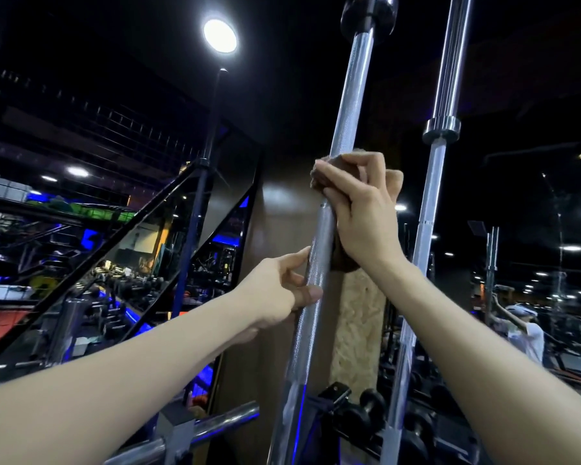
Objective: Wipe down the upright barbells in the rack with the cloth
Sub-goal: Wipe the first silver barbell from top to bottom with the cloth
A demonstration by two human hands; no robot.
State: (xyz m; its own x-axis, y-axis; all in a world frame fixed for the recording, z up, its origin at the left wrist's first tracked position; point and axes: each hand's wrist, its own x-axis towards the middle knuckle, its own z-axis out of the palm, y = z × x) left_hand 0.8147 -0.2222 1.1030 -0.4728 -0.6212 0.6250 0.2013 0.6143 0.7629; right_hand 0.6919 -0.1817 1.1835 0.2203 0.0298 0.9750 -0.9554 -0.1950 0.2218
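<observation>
The barbell (344,122) I am working on stands upright in the middle of the head view, leaning slightly to the right toward its top, its knurled silver shaft running up to a dark collar near the upper edge; my right hand (359,209) wraps a brown cloth (326,176) around the shaft at about mid-height, fingers curled over the fabric and pressing it against the metal, a fold of the cloth hanging below my palm; my left hand (282,290) holds the same shaft lower down, thumb on the near side and fingers curled behind it; a second barbell (440,135) stands just to the right, its ribbed sleeve up top and a bright collar below it, untouched by either hand; behind the shaft I see a wooden pillar (358,317) with a rough chipboard face; to the left a black steel frame (121,236) slants across; a round ceiling light (220,35) glares above; far right, a person (525,330) in a white shirt stands well apart.
</observation>
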